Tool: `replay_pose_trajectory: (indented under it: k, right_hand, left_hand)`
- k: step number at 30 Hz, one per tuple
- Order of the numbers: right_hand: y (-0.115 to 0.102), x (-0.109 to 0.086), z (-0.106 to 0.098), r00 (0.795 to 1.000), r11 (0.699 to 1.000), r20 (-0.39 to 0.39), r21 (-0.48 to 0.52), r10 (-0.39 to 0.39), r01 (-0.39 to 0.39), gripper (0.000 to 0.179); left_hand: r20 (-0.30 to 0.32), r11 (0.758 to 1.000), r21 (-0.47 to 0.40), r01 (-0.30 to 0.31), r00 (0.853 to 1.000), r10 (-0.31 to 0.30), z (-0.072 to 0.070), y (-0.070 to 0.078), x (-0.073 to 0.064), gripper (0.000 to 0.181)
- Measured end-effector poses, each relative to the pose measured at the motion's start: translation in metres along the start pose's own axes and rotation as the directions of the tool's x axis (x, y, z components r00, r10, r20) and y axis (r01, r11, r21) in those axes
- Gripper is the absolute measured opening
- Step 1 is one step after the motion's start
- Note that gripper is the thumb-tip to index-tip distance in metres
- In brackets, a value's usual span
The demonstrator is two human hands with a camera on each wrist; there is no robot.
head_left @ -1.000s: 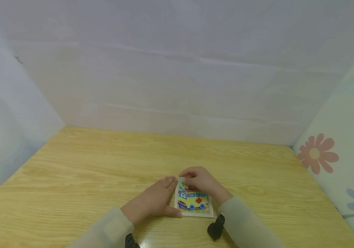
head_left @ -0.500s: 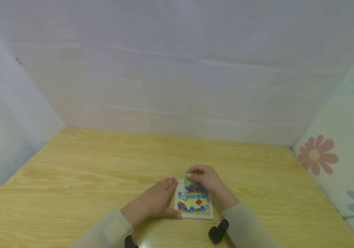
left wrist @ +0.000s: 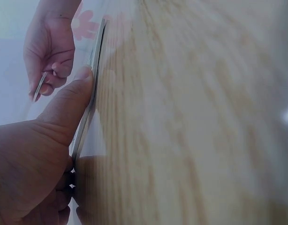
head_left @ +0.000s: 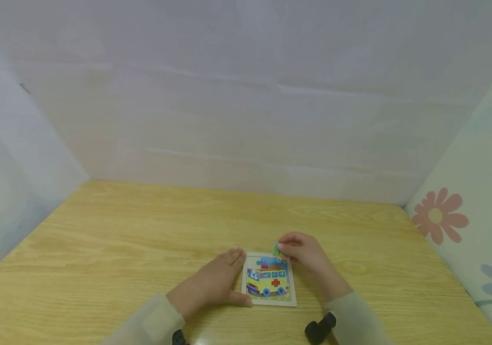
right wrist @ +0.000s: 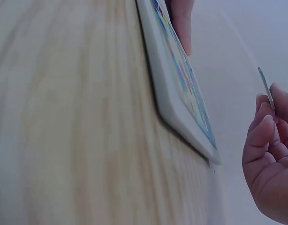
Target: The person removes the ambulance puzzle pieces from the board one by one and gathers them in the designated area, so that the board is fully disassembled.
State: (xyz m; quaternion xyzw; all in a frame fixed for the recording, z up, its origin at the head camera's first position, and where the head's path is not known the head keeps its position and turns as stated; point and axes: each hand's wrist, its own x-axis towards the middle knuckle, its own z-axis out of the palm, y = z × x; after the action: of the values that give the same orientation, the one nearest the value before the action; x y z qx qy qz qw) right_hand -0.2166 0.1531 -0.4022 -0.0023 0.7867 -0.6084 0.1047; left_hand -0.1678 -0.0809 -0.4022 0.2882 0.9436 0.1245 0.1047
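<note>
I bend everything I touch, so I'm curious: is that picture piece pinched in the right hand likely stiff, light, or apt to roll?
The puzzle piece is probably stiff: edge-on, it sticks out of the right hand without visible sag. It's likely light, being so thin. Laid flat and pushed, it would probably slide rather than roll.

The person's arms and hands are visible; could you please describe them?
The left hand and right hand are ungloved. The pale fabric left sleeve and right sleeve match. A small black rounded device shows near the right wrist; a black piece near the left is cut off.
</note>
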Motion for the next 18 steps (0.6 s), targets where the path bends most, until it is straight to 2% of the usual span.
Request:
replay_pose_trajectory:
  k: [6,18]
  right_hand:
    - [0.003,-0.005,-0.014,1.000,0.999,0.015,0.030,-0.016,0.016,0.020]
    - [0.010,-0.009,-0.038,0.998,0.999,0.042,-0.017,-0.048,0.049,0.029]
  left_hand:
    - [0.007,1.000,-0.002,-0.006,1.000,0.006,0.002,-0.002,0.001,0.106]
    - [0.004,1.000,-0.001,0.005,1.000,-0.005,0.001,-0.002,0.001,0.106]
